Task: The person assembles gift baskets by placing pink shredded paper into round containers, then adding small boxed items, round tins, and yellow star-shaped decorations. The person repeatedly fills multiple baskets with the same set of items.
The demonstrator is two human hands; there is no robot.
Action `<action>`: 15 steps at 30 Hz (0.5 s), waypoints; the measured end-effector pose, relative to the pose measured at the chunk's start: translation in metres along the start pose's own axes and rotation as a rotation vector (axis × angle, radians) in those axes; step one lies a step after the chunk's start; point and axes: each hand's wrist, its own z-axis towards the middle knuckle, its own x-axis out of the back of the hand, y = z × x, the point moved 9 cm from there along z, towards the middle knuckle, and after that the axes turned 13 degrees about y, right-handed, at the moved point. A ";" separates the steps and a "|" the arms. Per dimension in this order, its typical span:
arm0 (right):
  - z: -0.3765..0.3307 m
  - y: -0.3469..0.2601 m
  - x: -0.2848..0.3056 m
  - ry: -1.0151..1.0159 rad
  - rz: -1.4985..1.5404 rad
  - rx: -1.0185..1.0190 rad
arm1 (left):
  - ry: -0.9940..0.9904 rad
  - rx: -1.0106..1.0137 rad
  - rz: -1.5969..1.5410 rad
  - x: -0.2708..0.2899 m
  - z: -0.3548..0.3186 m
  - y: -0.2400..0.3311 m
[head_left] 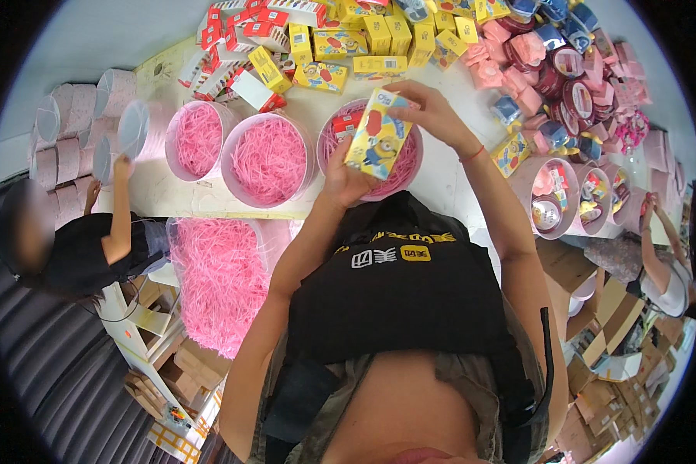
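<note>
I see both hands on one yellow carton box (377, 138), held in the air directly above the rightmost pink round box (334, 127) of three on the white table (170, 197). The left hand (342, 179) takes the box from below, at its lower near end, with the fingers closed around the bottom corner. The right hand (429, 112) takes the upper far end, the fingers curled over the top edge and closed on it.

The long axis of the box runs from near-left to far-right and is tilted, the printed face turned up to the camera. The round box lies just under it and a little beyond the left hand, so the way from the fingers to the pink paper shreds (398, 166) inside is down and slightly forward. A small red pack (346, 124) already lies in the left part of this round box; the right part of the shreds is hidden behind the carton. I judge the left hand is nearer to the opening.
</note>
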 end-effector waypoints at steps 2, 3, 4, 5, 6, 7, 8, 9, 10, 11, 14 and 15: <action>0.008 0.012 0.020 0.061 -0.066 0.012 | 0.189 -0.306 0.461 0.035 0.016 0.027; 0.009 0.016 0.027 0.059 -0.253 0.019 | 0.292 -0.509 0.789 0.074 0.025 0.051; 0.006 0.019 0.022 0.015 -0.354 0.070 | 0.383 -0.700 1.121 0.069 0.016 0.072; 0.002 0.028 0.015 -0.028 -0.455 0.122 | 0.375 -0.846 1.358 0.055 0.012 0.078; -0.003 0.036 0.008 -0.072 -0.555 0.174 | 0.358 -0.994 1.595 0.039 0.009 0.082; -0.006 0.038 -0.006 -0.087 -0.561 0.208 | 0.336 -1.143 1.830 0.014 0.000 0.084; -0.009 0.041 -0.012 -0.094 -0.553 0.227 | 0.330 -1.185 1.889 0.003 0.001 0.083; -0.008 0.053 -0.019 -0.116 -0.624 0.220 | 0.322 -1.227 1.947 -0.005 0.000 0.082; -0.006 0.064 -0.022 -0.140 -0.706 0.211 | 0.313 -1.272 1.993 -0.013 0.002 0.077; -0.009 0.069 -0.024 -0.175 -0.745 0.245 | 0.305 -1.303 2.055 -0.012 0.006 0.077; -0.016 0.072 -0.020 -0.208 -0.838 0.278 | 0.287 -1.134 1.905 0.004 0.020 0.083; -0.020 0.068 -0.018 -0.172 -0.900 0.379 | 0.278 -1.119 1.823 0.008 0.023 0.085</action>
